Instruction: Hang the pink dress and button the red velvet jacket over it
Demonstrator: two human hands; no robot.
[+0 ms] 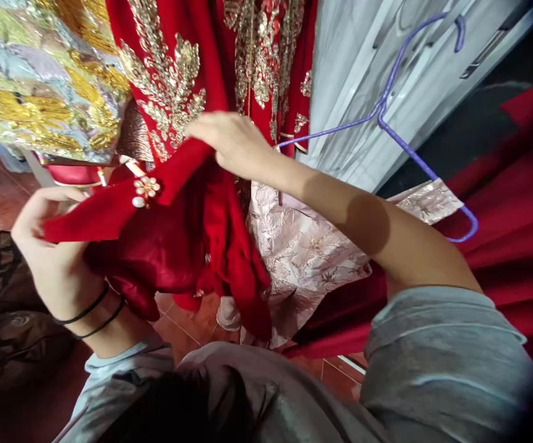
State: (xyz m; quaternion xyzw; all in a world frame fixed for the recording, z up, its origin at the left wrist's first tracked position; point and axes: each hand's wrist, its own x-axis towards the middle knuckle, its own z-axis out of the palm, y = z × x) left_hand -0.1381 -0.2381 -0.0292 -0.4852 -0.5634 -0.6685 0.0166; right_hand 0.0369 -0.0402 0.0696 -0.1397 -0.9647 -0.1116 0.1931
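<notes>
Stretched between my two hands is a red garment (165,258) with a dark red lining, its edge pulled into a band. A flower-shaped brooch (147,186) with a pearl sits on that band. My left hand (49,227), two black bands round its wrist, grips the left end. Higher up, my right hand (229,138) is closed over the other end, its fingertips partly hidden. Beneath my right forearm, a pale pink floral garment (307,246) hangs on a purple hanger (381,107).
Red clothing with gold sequins (169,80) hangs straight ahead. A multicoloured sequined garment (45,86) fills the upper left. White sheer fabric (344,80) and dark red cloth (515,246) are on the right. Brown fabric (12,344) lies lower left, above a tiled floor (185,326).
</notes>
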